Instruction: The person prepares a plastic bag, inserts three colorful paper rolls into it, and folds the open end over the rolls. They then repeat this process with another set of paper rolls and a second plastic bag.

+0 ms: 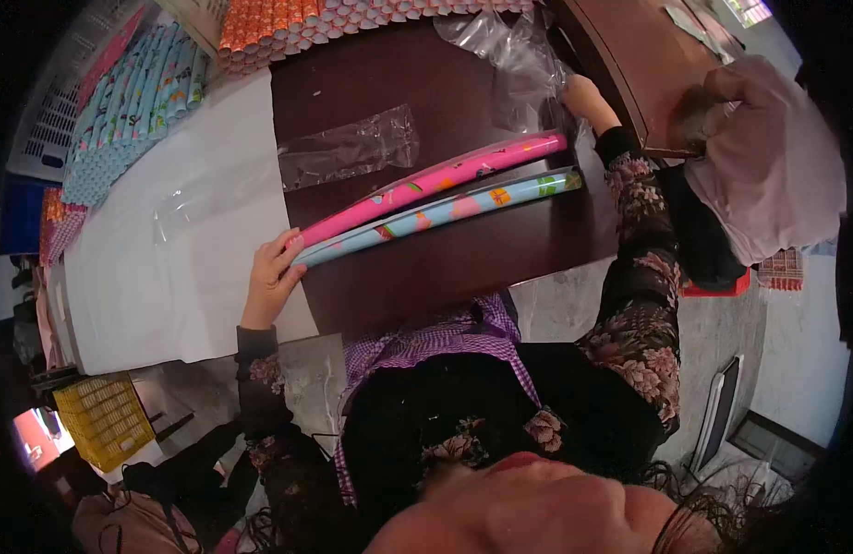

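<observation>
My left hand (271, 277) is closed round the near-left ends of two rolls of wrapping paper. One is a pink patterned roll (454, 175), the other a light blue patterned roll (445, 210) lying alongside and below it. Both slant up to the right over the dark table, with a glossy clear film about them. At the table's right side, my right hand (588, 103) has its fingers curled at the edge of a heap of clear plastic sleeves (519, 78). Its fingertips are partly hidden in the plastic.
A loose clear sleeve (352, 148) lies on the dark table (399, 286). White sheeting (195, 268) covers the left side. Stacked blue rolls (135, 111) and orange rolls (269, 28) stand at the back. Another person (768, 166) sits at right; a yellow crate (103, 420) is lower left.
</observation>
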Motion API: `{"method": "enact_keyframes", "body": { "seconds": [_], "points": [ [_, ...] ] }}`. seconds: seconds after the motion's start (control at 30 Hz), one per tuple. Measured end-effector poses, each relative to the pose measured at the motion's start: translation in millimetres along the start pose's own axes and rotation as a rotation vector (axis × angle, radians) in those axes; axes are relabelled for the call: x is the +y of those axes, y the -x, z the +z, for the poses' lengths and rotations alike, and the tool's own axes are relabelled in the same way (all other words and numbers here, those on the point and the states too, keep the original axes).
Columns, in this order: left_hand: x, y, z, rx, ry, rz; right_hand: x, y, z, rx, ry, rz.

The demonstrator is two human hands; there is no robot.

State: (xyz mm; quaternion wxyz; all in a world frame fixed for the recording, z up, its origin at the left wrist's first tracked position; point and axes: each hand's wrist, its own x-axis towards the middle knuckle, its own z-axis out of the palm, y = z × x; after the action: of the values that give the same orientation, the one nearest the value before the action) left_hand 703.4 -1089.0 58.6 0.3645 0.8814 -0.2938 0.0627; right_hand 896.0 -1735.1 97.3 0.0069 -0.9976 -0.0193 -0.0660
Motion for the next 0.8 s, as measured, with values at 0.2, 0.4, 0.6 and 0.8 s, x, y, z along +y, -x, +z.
{"method": "enact_keyframes", "body": {
  "seconds": [0.2, 0.4, 0.6, 0.8],
  "points": [
    [1.0, 10.4, -1.3, 0.047, 0.034, 0.063, 23.6, -68.4, -19.7, 0.374, 0.051, 0.032],
    [9.3, 10.6, -10.3, 0.065, 0.023, 0.072, -11.3, -107.2, -28.8, 0.434, 0.118, -0.049],
    [7.2, -1.8, -19.6, 0.031, -0.078, 0.089, 72.3, -170.7, 44.8, 0.281, 0.233, -0.379],
    [-8.4, -2.6, -18.7, -0.056, -0.013, 0.039, 58.8, -86.3, -15.9, 0.112, -0.153, 0.019]
  ]
}}
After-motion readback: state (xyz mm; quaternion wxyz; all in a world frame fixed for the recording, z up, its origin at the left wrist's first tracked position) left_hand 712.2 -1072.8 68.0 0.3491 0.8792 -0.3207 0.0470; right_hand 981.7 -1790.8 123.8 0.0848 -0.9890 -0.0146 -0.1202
